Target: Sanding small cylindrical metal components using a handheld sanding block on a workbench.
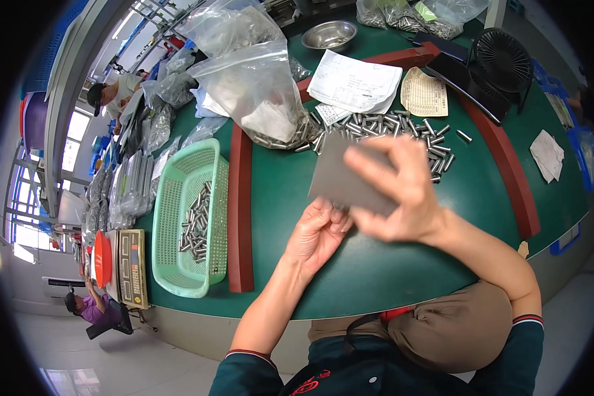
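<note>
The right hand pinches a grey card lying just above the left hand, whose curled fingers seem to hold small metal pins, though I cannot tell.

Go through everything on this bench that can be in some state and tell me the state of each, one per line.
Left hand: fingers curled under the grey card's lower edge.
Right hand: blurred, gripping the grey card.
Grey card: held up off the table, tilted.
Green basket: partly filled with metal pins.
Clear plastic bag: open, pins spilling out.
Metal bowl: upright, looks empty.
Loose pins: scattered in a heap.
Black fan: blades hidden behind the grille; cannot tell if running.
</note>
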The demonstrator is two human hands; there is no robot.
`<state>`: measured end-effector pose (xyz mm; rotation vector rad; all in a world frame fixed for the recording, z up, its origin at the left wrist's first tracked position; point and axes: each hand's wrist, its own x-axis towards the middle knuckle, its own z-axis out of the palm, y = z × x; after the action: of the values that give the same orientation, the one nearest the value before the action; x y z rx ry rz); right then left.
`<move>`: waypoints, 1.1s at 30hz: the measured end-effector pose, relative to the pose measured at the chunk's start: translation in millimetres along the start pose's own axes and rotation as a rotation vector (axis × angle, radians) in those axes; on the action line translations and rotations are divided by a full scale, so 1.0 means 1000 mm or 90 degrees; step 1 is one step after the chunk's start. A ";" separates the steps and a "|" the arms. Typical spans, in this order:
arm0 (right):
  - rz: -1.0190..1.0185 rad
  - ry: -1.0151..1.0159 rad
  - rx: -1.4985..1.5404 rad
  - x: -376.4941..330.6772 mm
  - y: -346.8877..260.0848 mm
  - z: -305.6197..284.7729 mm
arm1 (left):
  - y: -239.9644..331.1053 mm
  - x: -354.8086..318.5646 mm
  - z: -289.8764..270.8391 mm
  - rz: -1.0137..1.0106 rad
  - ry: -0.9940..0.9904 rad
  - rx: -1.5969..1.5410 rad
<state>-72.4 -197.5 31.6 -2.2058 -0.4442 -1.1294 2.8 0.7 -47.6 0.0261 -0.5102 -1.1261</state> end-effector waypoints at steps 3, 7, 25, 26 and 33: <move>0.017 0.024 -0.039 -0.009 0.009 -0.011 | -0.010 0.016 0.027 0.012 0.213 0.118; -0.054 -0.077 0.045 -0.008 -0.004 -0.007 | -0.023 0.017 0.044 0.090 0.535 0.207; 0.048 0.013 -0.075 -0.004 0.014 -0.006 | -0.005 0.014 0.032 0.033 0.307 0.217; 0.098 0.053 -0.159 -0.005 0.031 -0.008 | -0.004 0.019 0.040 0.034 0.326 0.222; 0.156 0.050 -0.096 -0.010 0.023 -0.014 | -0.004 0.024 0.041 0.065 0.362 0.123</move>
<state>-73.8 -224.4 21.1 -2.2608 -0.0542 -1.1423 -9.3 -12.0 -3.2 0.4699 -0.1059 -0.9125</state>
